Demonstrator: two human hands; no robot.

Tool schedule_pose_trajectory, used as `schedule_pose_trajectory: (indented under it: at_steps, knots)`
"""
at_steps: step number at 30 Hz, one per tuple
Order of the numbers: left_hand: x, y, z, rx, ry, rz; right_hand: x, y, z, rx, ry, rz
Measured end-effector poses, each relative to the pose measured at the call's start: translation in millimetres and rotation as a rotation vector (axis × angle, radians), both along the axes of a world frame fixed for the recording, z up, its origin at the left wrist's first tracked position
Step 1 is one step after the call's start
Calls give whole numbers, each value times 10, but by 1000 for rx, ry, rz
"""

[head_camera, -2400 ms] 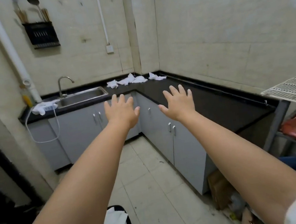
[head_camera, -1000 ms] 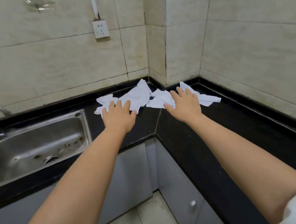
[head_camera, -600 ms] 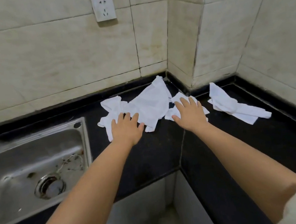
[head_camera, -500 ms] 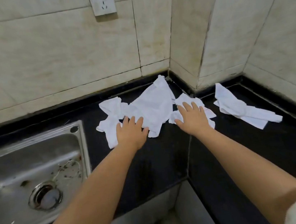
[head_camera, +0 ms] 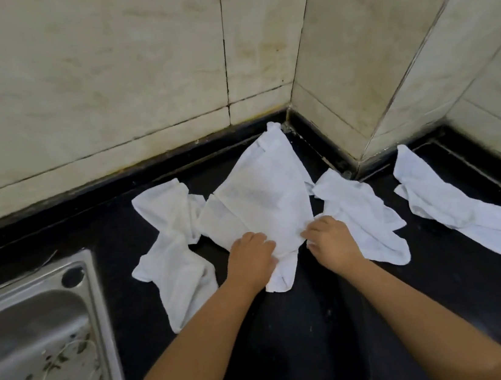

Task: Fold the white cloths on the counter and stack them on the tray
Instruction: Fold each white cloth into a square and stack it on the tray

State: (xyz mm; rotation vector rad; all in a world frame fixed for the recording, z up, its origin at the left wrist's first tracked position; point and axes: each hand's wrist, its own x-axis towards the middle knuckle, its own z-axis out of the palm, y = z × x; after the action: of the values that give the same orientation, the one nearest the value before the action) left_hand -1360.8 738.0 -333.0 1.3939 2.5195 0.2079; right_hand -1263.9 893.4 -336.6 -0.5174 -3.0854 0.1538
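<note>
Several crumpled white cloths lie on the black counter (head_camera: pixel 308 325) in the corner. The largest, middle cloth (head_camera: pixel 259 195) spreads up toward the wall corner. My left hand (head_camera: pixel 252 258) and my right hand (head_camera: pixel 329 240) both have curled fingers gripping its near edge, one on each side. A second cloth (head_camera: pixel 171 251) lies to the left, a third cloth (head_camera: pixel 363 213) just right of my right hand, and a fourth cloth (head_camera: pixel 448 202) at the far right. No tray is in view.
A steel sink (head_camera: pixel 37 345) with debris and a drain sits at the lower left, next to the left cloth. Tiled walls (head_camera: pixel 132 77) close the counter at the back and right, with a jutting wall corner behind the cloths.
I have come up to the counter corner from across the room. Both hands went from flat above the cloths to gripping the middle cloth's near edge.
</note>
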Motion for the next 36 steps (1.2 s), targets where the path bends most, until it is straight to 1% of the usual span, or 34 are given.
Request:
schedule_pose_trajectory:
  at_steps: [2,3,4,6,9,12,14,16,17,19,20,23,26,28,30,31,33,36]
  knots:
    - [-58,69,-56,44,46,-91,-42,32,-28,34,-20,33]
    - [-75,92,-47,43,61,-108,-63,41,-21,58,-15,42]
    - [-100,94,-64,84,65,-111,-91,50,-5,69,4,47]
    - [-180,100,-43,260,1,-102,-159,88,18,68,75,45]
    - [-276,51,258,508,-105,-63,-256,129,91,12,170,26]
    - [-429,2,632,646,-100,4,-362,68,245,-111,203,-10]
    - [-490,-50,865,667,-77,-10,-435,-43,351,-167,267,-90]
    - [-492,-121,1054,642,-86,-43,-508,-131,420,-194,368,-196]
    - [-491,-163,1116,634,-88,-51,-540,-155,464,-215,387,-248]
    - [-481,-241,1199,614,-84,-41,-598,-204,543,-270,344,-300]
    - [-483,-276,1236,601,-96,-13,-606,-243,573,-311,315,-288]
    - [-538,-398,1288,605,-172,119,-582,-415,600,-407,281,-149]
    - [-571,-545,1297,561,-280,196,-593,-582,581,-464,215,-117]
    - [-566,-641,1289,526,-346,200,-636,-713,554,-450,260,-116]
    - [-565,-719,1279,506,-353,193,-678,-801,528,-398,354,-117]
    - [-572,-752,1274,509,-343,199,-688,-807,501,-370,385,-111]
    - [-599,-810,1275,536,-311,237,-660,-742,496,-316,388,-96]
    - [-652,-864,1295,631,-236,330,-519,-487,553,-225,378,-101]
